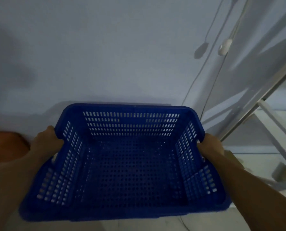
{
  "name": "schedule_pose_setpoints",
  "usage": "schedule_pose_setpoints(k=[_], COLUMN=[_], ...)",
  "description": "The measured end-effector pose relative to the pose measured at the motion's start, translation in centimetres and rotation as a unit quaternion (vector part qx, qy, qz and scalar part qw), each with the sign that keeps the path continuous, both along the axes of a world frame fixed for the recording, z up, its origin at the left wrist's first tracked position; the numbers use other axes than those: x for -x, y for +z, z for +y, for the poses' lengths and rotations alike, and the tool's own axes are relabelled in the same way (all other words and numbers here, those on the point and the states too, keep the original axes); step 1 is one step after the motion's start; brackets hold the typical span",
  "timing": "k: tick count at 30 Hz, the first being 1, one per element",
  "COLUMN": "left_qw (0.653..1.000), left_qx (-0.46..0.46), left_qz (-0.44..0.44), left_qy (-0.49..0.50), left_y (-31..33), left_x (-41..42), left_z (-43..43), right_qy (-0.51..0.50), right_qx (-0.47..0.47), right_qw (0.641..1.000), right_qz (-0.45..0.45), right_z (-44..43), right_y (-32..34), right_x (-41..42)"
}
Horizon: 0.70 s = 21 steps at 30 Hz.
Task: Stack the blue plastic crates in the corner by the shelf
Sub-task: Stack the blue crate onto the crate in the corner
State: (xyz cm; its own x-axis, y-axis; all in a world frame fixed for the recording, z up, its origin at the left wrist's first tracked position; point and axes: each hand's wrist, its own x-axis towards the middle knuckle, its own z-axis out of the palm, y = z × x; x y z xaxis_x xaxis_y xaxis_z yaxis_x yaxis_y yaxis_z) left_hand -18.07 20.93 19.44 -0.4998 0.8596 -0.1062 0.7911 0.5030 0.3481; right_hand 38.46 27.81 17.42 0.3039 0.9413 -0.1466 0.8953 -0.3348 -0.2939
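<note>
A blue plastic crate (pixel 127 165) with slotted walls and a perforated floor fills the lower middle of the view, empty inside. My left hand (pixel 45 142) grips its left rim near the far corner. My right hand (pixel 211 146) grips the right rim opposite. The crate's far side lies close to a pale wall (pixel 105 55). Whether another crate lies beneath it is hidden.
A white metal shelf frame (pixel 259 105) slants along the right side. Thin cables with an inline switch (pixel 224 46) hang down the wall beside it. A brown wooden object (pixel 7 145) sits at the left edge. The floor is pale tile (pixel 139 225).
</note>
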Motion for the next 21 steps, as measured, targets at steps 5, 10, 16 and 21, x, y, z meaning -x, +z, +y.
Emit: schedule_pose_setpoints(k=[5,10,16,21], left_qw=[0.999,0.999,0.999,0.998], left_qx=[0.041,0.029,0.027,0.059], left_qz=[-0.008,0.002,-0.012,0.011], left_qy=[0.017,0.017,0.019,0.015], left_y=[-3.0,-3.9,-4.0,-5.5], left_x=[0.7,2.2,4.2,5.3], left_z=[1.7,3.6,6.3,6.7], right_qy=[0.014,-0.001,-0.009,-0.013], right_qx=[0.0,-0.002,0.032,0.036], right_qw=[1.0,1.0,0.999,0.999], right_qz=[-0.016,-0.006,0.003,-0.011], right_z=[3.0,4.2,2.8,2.4], right_y=[-0.1,-0.4,-0.6,-0.7], right_x=[1.4,2.7,3.6,3.5])
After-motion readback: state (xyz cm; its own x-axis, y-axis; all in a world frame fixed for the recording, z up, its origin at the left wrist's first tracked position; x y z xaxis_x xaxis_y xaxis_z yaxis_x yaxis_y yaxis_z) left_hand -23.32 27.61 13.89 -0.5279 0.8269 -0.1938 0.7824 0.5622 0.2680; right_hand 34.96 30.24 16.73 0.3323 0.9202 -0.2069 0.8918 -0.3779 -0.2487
